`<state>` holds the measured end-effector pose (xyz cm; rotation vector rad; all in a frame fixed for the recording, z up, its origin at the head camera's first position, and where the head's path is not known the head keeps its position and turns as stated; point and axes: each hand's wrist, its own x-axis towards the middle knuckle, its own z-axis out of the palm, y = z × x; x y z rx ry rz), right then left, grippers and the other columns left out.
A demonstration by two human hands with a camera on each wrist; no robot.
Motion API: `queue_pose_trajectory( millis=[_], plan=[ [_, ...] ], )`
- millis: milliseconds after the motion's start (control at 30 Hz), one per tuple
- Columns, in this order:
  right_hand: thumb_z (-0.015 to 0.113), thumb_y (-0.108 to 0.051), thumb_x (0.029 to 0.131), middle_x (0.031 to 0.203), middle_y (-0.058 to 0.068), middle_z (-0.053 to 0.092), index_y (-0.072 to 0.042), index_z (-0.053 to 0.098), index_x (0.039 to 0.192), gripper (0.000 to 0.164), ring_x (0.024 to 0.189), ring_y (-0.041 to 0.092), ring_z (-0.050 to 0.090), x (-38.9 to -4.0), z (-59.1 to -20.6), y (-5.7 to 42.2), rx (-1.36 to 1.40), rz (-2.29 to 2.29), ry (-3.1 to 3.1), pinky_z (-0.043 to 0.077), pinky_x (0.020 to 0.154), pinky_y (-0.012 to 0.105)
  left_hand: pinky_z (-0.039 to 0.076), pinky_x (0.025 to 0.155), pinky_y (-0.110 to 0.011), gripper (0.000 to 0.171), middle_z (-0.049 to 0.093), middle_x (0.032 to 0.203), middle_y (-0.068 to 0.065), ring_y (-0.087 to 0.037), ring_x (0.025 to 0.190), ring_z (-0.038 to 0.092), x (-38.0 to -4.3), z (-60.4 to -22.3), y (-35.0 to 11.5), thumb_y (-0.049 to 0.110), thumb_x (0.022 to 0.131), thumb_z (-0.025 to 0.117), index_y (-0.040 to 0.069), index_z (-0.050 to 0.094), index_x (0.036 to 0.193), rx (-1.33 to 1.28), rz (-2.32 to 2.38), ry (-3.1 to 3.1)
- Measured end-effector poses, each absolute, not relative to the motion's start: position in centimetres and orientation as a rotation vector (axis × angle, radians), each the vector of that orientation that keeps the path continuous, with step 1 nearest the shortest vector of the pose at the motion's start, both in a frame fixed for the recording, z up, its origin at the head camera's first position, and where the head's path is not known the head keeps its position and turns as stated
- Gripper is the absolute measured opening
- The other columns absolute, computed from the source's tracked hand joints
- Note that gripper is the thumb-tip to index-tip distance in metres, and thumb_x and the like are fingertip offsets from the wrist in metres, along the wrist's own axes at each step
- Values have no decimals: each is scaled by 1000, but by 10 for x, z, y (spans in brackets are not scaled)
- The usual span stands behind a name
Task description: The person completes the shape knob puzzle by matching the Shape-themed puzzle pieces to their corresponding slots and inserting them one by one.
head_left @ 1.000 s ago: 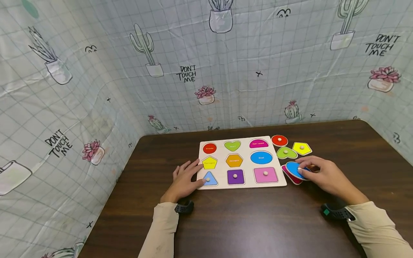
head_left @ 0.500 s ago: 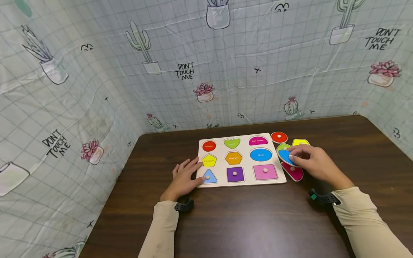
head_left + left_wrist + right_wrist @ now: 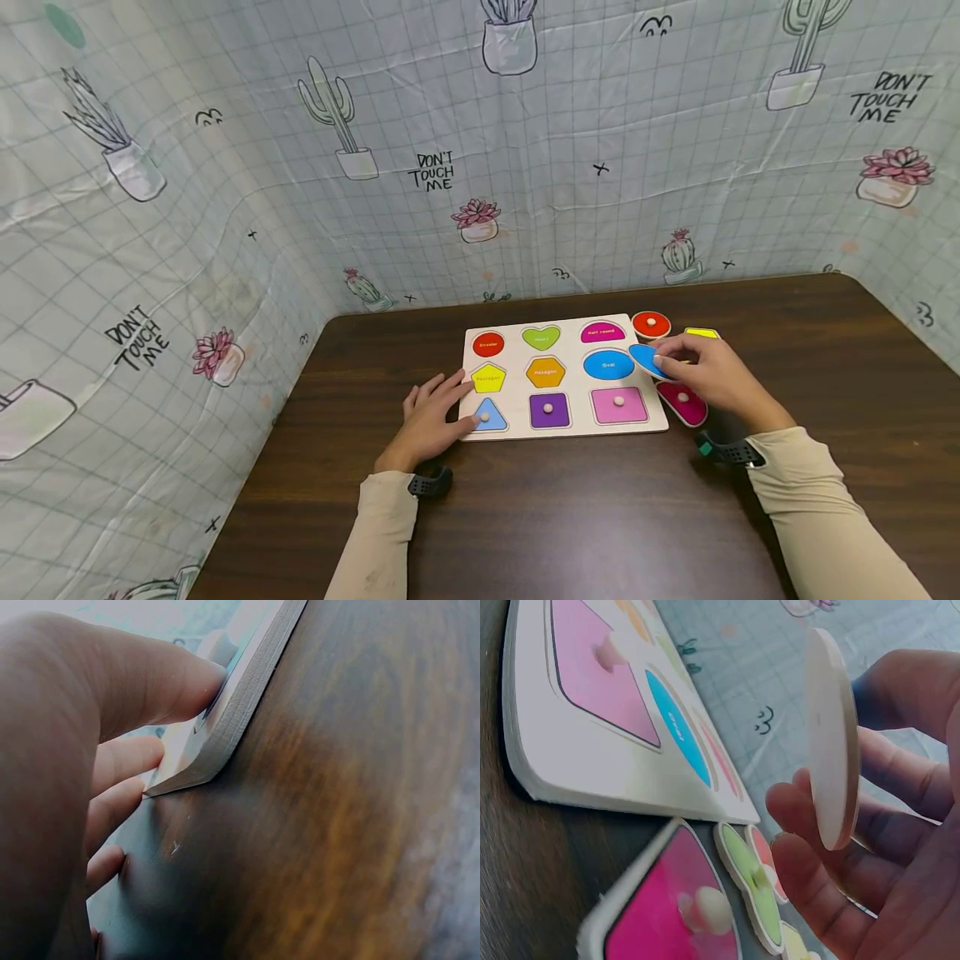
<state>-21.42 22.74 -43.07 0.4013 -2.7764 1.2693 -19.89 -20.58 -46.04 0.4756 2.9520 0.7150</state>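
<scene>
Plainly, at the lower left of centre in the head view, the left hand [image 3: 426, 422] lies with fingers loosely spread at the left side of the puzzle board [image 3: 519, 412], its thumb touching the board beside the knob of the blue triangle [image 3: 491, 417]. It is not wrapped round anything. Along the board's bottom row, rightward, sit the knobbed purple square [image 3: 550, 414] and pink rectangle [image 3: 621, 414]. Above the rectangle is the printed blue oval spot [image 3: 609, 365], long axis running across the frame.

Just right of that spot, over the board's right edge, is the blue oval piece [image 3: 643, 358], tilted, its long axis sloping down to the right. The right hand [image 3: 712, 379], much the nearer one, pinches it from the right with thumb and fingers closed on it; the right wrist view shows its pale underside. Around that hand lie the red circle piece [image 3: 651, 325] above, the magenta half-round piece [image 3: 682, 403] below, and a partly hidden yellow piece [image 3: 702, 333] at upper right.
</scene>
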Motion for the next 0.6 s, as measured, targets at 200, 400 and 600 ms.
queue_pose_trajectory(
  millis=[200, 400, 600],
  plan=[
    [66, -26, 98, 113, 18, 66, -1, 71, 110, 28, 97, 31, 59, -214, -432, 221, 371, 1287, -2740, 53, 73, 24, 3, 116, -61, 65, 31, 162, 2, -31, 149, 19, -199, -460, -207, 44, 90, 61, 21, 50, 150, 476, 715, 2951],
    [65, -29, 98, 113, 19, 65, -2, 71, 117, 33, 99, 33, 58, -214, -431, 217, 325, 1273, -2741, 54, 75, 31, 3, 116, -61, 67, 31, 162, 2, -31, 149, 19, -199, -460, -206, 48, 89, 62, 23, 49, 151, 453, 696, 2950],
    [66, -32, 98, 114, 21, 65, -1, 68, 121, 39, 99, 34, 59, -215, -428, 210, 306, 1310, -2755, 56, 76, 36, 4, 116, -62, 66, 33, 162, 1, -32, 148, 20, -199, -460, -206, 46, 90, 62, 22, 50, 150, 469, 705, 2958]
  ],
)
